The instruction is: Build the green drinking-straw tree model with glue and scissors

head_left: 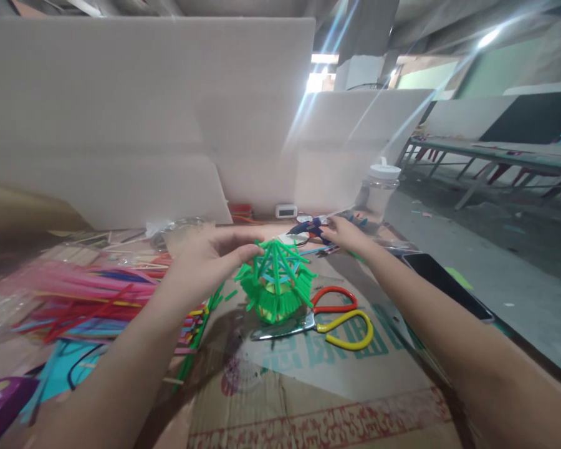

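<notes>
A small green roof-shaped craft model (277,280), made of sticks with fringed flaps around its lower edge, stands on the cardboard. My left hand (215,249) is closed on its upper left side, the thumb near the peak and the other fingers partly hidden behind. Behind the model, my right hand (343,232) grips a dark blue glue gun (314,227), its nozzle pointing left. Scissors (339,318) with one red and one yellow handle lie in front of the model, their blades close to its base.
Pink, red and blue craft strips (98,287) are heaped at the left, near a purple device (4,399). A phone (449,285) lies at the right edge. A lidded clear jar (381,187) and a small white digital display (286,211) stand behind, before white boards (144,93).
</notes>
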A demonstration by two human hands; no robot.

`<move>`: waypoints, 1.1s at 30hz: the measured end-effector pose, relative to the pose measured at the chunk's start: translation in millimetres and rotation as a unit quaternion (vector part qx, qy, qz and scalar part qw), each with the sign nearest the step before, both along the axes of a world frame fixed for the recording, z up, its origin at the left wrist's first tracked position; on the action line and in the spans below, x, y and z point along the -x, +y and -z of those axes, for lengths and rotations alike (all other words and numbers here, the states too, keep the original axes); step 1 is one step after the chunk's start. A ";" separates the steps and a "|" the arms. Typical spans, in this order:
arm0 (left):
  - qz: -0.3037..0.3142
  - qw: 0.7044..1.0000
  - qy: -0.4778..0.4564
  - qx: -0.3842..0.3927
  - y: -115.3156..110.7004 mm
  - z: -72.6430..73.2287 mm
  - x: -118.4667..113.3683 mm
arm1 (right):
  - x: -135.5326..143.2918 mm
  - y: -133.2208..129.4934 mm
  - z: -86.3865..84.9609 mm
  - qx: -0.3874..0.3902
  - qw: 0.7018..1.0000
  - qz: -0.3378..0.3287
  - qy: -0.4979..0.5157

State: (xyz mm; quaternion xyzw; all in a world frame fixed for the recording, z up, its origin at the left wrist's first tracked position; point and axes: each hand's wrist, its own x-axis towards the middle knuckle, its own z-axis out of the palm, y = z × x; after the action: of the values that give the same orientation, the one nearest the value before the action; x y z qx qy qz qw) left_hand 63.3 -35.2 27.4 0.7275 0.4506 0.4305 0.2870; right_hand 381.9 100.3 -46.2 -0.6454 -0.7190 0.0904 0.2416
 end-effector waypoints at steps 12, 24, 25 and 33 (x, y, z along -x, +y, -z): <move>0.058 0.997 -0.057 0.014 -4.7 -1.4 -3.3 | -6.9 18.8 24.7 0.029 0.996 -0.009 0.087; 0.015 1.000 -0.022 -0.017 -5.1 -0.1 -0.7 | 15.0 23.9 27.0 0.037 0.996 -0.023 0.082; 0.012 0.999 -0.027 -0.018 -6.6 -0.6 -1.6 | 11.9 19.9 25.7 0.027 0.996 -0.019 0.086; 0.023 0.998 -0.051 -0.005 -13.1 1.2 -16.0 | -7.9 -65.9 -26.4 -0.202 0.965 0.130 0.106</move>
State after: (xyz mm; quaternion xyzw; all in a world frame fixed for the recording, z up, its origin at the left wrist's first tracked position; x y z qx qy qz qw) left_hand 79.4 -48.2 26.2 0.7162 0.4163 0.4629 0.3154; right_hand 389.8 34.4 -19.8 -0.6579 -0.6022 -0.0213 0.4517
